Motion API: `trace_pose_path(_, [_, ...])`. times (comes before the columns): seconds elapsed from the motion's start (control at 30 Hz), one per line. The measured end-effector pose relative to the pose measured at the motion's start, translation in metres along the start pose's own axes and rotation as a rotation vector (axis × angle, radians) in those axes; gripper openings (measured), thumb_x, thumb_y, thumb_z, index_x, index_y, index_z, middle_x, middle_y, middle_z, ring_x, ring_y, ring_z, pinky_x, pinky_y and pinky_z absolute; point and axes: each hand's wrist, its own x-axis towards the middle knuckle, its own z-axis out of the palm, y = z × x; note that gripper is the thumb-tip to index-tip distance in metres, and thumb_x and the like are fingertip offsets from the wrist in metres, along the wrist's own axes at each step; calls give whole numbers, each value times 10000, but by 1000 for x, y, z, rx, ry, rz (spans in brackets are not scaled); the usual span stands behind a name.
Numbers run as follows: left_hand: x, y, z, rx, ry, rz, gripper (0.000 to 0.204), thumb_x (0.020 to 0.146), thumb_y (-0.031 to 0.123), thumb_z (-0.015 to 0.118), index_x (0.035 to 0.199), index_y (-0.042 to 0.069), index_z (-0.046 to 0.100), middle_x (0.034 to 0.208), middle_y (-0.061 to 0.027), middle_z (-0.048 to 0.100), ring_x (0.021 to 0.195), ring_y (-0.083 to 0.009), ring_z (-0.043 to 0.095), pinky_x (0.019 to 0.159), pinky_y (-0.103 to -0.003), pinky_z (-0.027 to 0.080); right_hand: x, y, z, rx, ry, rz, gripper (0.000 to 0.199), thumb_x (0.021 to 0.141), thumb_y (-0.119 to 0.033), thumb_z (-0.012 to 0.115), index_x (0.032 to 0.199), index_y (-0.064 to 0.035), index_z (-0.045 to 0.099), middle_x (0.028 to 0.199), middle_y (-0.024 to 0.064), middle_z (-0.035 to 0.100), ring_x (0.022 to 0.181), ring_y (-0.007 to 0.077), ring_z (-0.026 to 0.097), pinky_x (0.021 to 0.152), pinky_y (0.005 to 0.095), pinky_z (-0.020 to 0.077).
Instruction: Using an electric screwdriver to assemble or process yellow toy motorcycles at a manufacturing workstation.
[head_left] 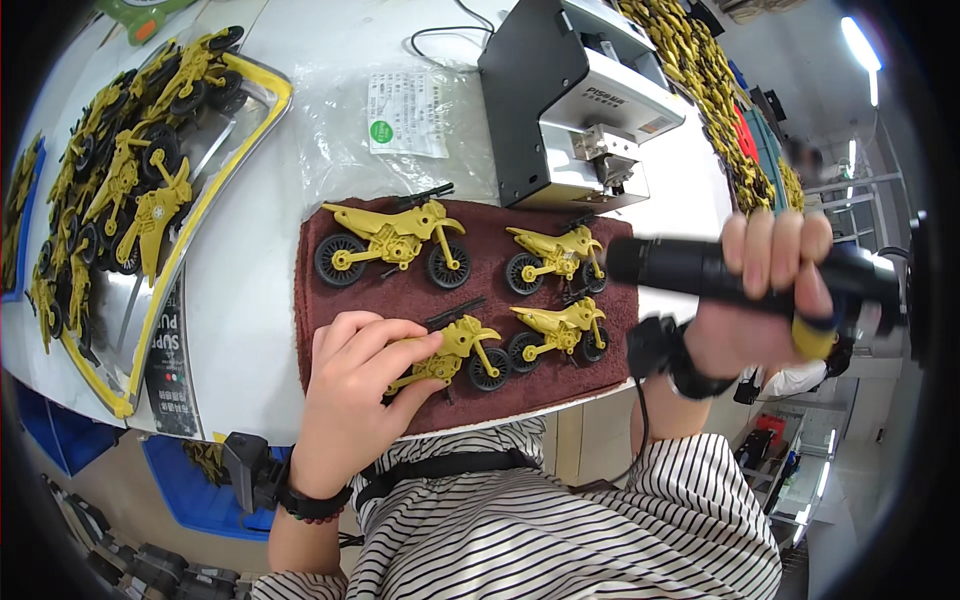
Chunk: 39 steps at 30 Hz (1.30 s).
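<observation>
Yellow edging runs around a tray point(262, 76) well to the left of the left fingers, heaped with yellow-and-black toy motorcycles point(155, 215). Below it, left of the left wrist, sits a blue bin point(172, 484). Clear plastic bag point(335, 140) lies beyond the left fingertips, a white label point(405, 115) showing on it. The left hand point(352, 395) has its thumb and fingers narrowed about the rear of the near-left motorcycle point(458, 345), which rests on a brown towel point(410, 300). Straight beyond those fingers is the far-left motorcycle point(385, 237), lying on its side. To their right, on the same towel, are the near-right motorcycle point(556, 325) and, beyond it, the far-right motorcycle point(548, 256). A black-and-silver machine point(515, 110) stands behind the towel, farther off than either hand's fingers. Rightmost, the right hand point(770, 285) is raised, blurred, its fingers curled around a black cylindrical tool point(685, 266); the tool's end points left from the fingers, toward the far-right motorcycle.
</observation>
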Motion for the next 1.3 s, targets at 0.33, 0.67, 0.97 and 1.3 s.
trace_pose_path(0.33, [-3,-3,-1,-13,-2,-6,363,565,133,756,912,90,657,929,5,609,902,-220,499,796,-335,372,-38,24,50,-32,-226,163,263,716,-57,663,868,-69,448,679,42,521,553,165,534,556,319,452])
trace_pose_path(0.67, [-5,-5,-1,-11,0,-1,361,573,122,755,918,91,653,927,5,598,901,-220,494,789,-336,376,-39,40,58,-100,-321,188,239,746,-84,641,874,-74,439,683,27,509,540,155,522,562,299,439])
trace_pose_path(0.97, [1,5,-1,-13,-12,37,360,574,110,752,920,91,653,922,-3,594,898,-222,492,782,-339,377,-29,32,55,-216,-460,149,230,749,-64,635,879,-73,445,694,21,521,542,157,532,558,308,453])
trace_pose_path(1.3, [-2,1,-2,30,15,18,342,566,128,750,896,100,664,904,-2,601,885,-219,500,760,-338,368,6,-10,2,-87,67,-199,169,721,-95,540,809,-71,398,661,28,416,564,146,421,606,312,343])
